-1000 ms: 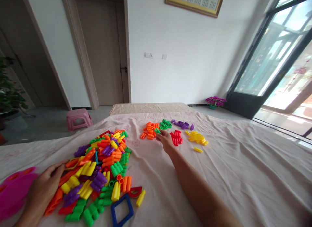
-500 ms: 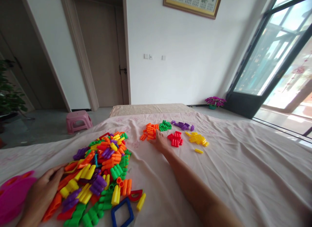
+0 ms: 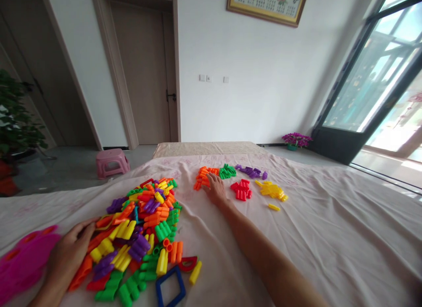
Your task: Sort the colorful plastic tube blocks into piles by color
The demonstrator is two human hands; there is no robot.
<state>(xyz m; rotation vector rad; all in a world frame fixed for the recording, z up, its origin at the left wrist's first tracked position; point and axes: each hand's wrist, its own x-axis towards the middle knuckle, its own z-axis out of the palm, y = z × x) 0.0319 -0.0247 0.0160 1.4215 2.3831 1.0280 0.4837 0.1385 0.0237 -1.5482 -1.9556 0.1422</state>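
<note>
A: Largest first?
B: Mixed pile. Left hand at its left edge, half-curled, grip unclear. Right hand right of it, fingers spread, no hold visible.
A: Smallest?
B: Orange blocks, right of pile, long axes at mixed angles.

White wall, brown door, pink stool, bright glazing.

A rumpled pink floral cloth bore a magenta plastic piece near left, a mixed toy-block heap right of it, and five single-colour block clusters farther right.
</note>
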